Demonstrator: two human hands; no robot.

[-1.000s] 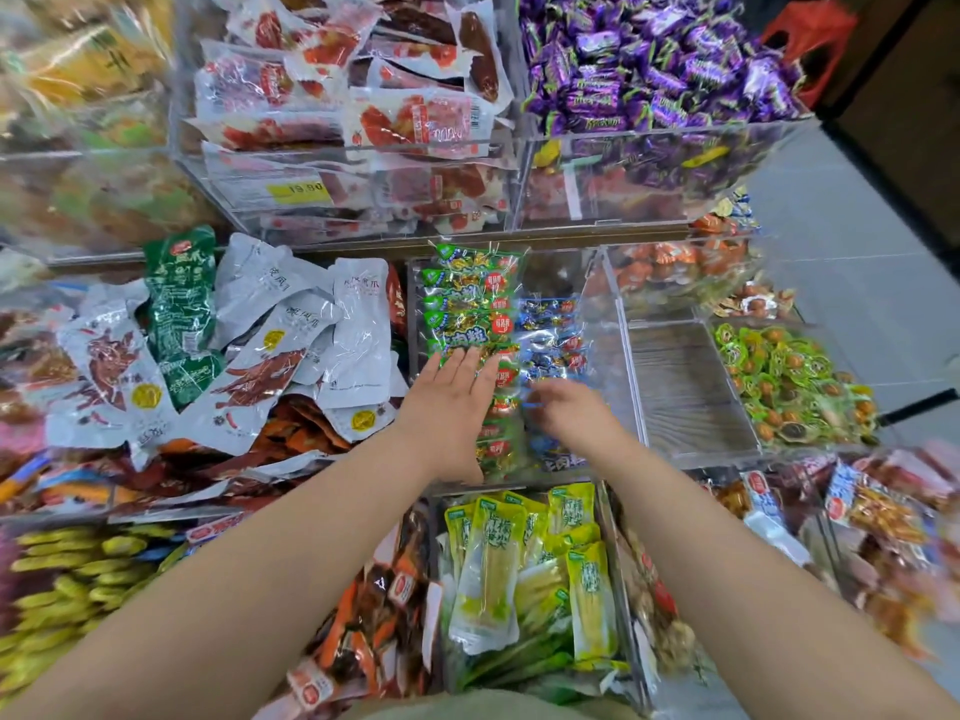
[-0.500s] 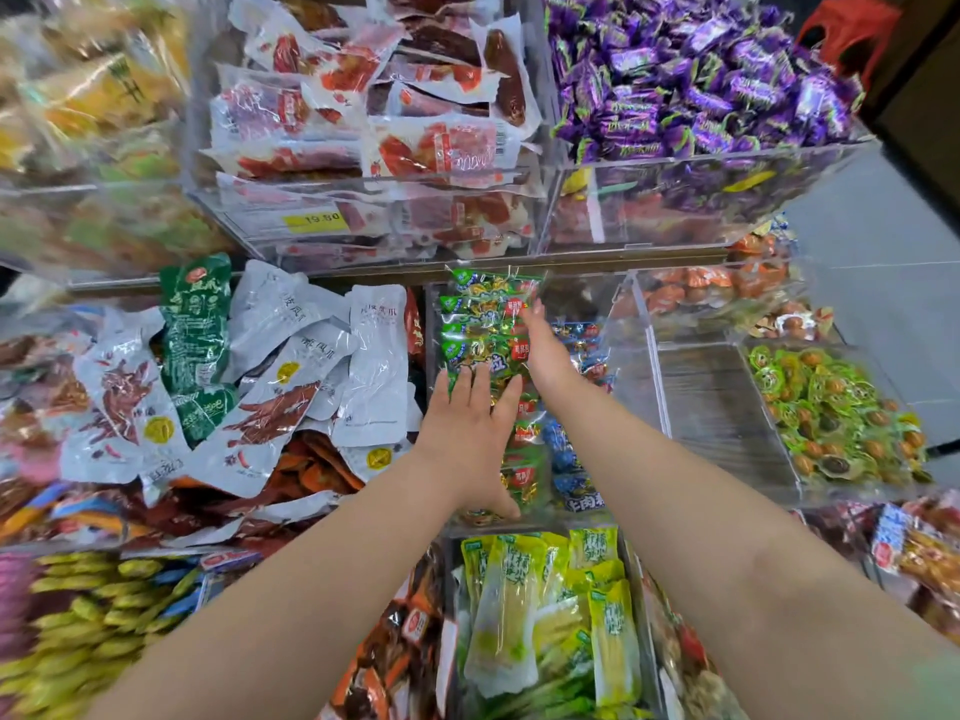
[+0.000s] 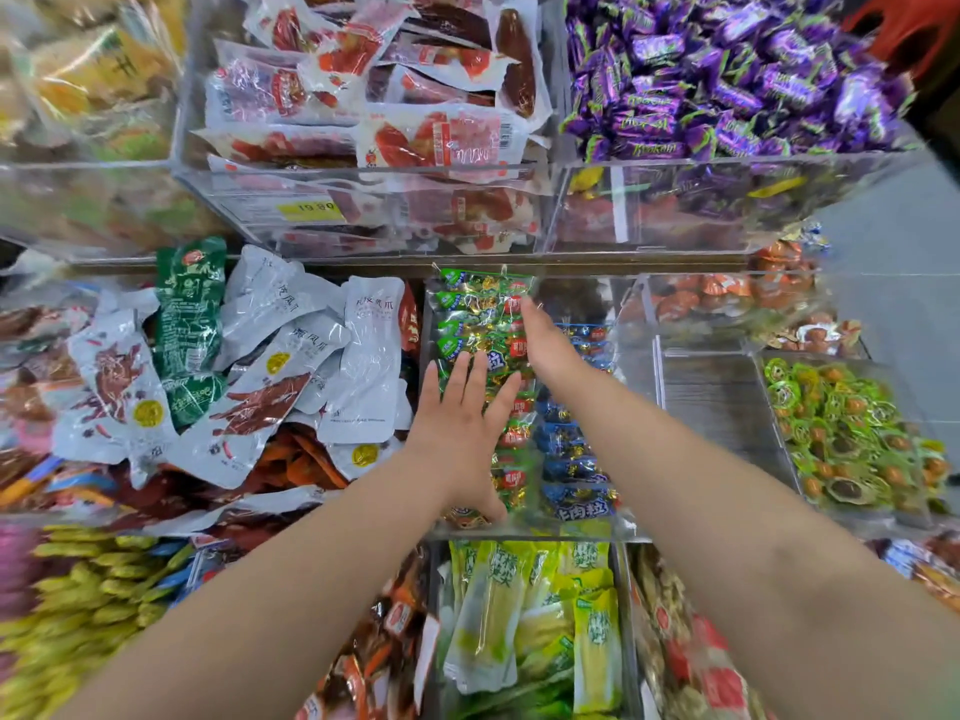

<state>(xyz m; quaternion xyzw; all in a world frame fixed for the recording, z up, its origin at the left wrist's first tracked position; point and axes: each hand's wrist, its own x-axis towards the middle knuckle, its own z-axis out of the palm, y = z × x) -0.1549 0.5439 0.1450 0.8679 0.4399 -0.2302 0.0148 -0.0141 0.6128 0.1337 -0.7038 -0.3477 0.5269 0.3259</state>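
Left hand (image 3: pixel 462 423), fingers straight and spread, lies flat on the row of small green crinkly foil snack packets (image 3: pixel 478 304) in the clear acrylic bin (image 3: pixel 587 530). Right hand (image 3: pixel 545 340), fingers likewise straight, presses the row's right edge, beside small blue foil packets (image 3: pixel 571 459). The green packets are probably light, soft and slippery, and best pinched at a sealed end.
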